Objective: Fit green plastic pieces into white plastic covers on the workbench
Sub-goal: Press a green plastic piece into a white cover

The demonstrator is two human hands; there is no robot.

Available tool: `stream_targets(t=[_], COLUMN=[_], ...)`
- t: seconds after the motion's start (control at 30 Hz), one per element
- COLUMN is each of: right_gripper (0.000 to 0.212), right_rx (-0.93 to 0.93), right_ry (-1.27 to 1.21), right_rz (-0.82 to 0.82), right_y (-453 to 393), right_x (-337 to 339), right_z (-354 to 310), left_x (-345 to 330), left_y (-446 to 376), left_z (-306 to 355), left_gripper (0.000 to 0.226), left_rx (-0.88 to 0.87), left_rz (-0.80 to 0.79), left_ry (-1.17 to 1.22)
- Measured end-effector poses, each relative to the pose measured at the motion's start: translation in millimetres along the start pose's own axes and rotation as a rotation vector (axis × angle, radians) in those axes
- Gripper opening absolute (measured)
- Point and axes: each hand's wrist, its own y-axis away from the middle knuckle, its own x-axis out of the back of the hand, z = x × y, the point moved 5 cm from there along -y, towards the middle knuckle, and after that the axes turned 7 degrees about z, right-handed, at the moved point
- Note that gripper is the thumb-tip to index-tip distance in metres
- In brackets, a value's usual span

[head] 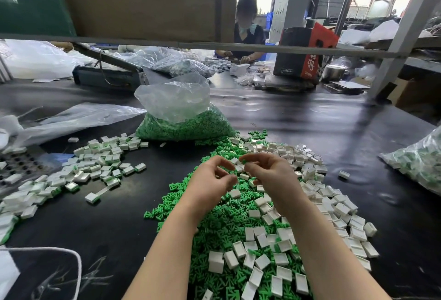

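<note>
Green plastic piece (244,161) is pinched in the right hand (269,173) above the table (310,118), seemingly for fitting, while nothing visible is held by the loosely curled left hand (211,178).

A single wide-angle view from a camera worn on a person's head looks forward and down across a black workbench (310,118), with straight lines bending near the frame edges. It sits close above the person's own forearms, which enter from 6 o'clock and end at the left hand (210,178) and right hand (269,171) near centre. Toward 12 o'clock it faces under a shelf rail (262,48) to a second person (247,27) seated opposite, probably at the same bench.
</note>
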Motion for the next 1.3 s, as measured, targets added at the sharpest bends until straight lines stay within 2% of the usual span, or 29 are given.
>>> stream_targets(t=[0.1, 0.17, 0.33, 0.4, 0.5, 0.6, 0.73, 0.9, 1.13, 1.3], right_gripper=[0.023, 0.023, 0.018, 0.013, 0.008, 0.006, 0.005, 0.004, 0.018, 0.009], right_rx=[0.020, 0.044, 0.067, 0.043, 0.015, 0.003, 0.003, -0.041, 0.101, 0.185], right_ry=[-0.024, -0.025, -0.024, -0.069, -0.133, -0.186, -0.228, -0.294, -0.107, -0.042], right_rz=[-0.023, -0.042, -0.066, -0.050, -0.032, -0.008, -0.006, 0.004, -0.002, 0.008], right_y=[0.8, 2.1, 4.6, 4.6, 4.3, 4.1, 5.5, 5.6, 8.0, 9.6], right_x=[-2.6, -3.9, -6.1, -5.7, -6.2, -6.2, -6.1, -7.1, -9.5, -9.4], right_z=[-1.9, -4.3, -7.2, -5.6, -4.0, -4.7, -6.4, -6.9, -11.5, -13.7], left_x=[5.9, 8.0, 8.6, 9.0, 9.9, 10.2, 10.0, 11.2, 11.1, 12.1], left_y=[-0.1, 0.9, 2.8, 3.6, 3.4, 4.6, 4.3, 3.8, 4.3, 2.9], left_z=[0.7, 0.6, 2.3, 2.7, 2.4, 4.5, 3.6, 2.2, 2.7, 2.6], left_gripper=[0.019, 0.019, 0.017, 0.029, 0.036, 0.030, 0.009, 0.014, 0.013, 0.015], left_rx=[0.044, 0.079, 0.159, 0.186, 0.203, 0.185, 0.194, 0.213, 0.197, 0.170], left_rz=[0.013, 0.006, -0.017, -0.025, -0.025, -0.040, -0.015, 0.018, 0.014, 0.026], left_ry=[0.333, 0.474, 0.645, 0.685, 0.690, 0.665, 0.595, 0.599, 0.597, 0.563])
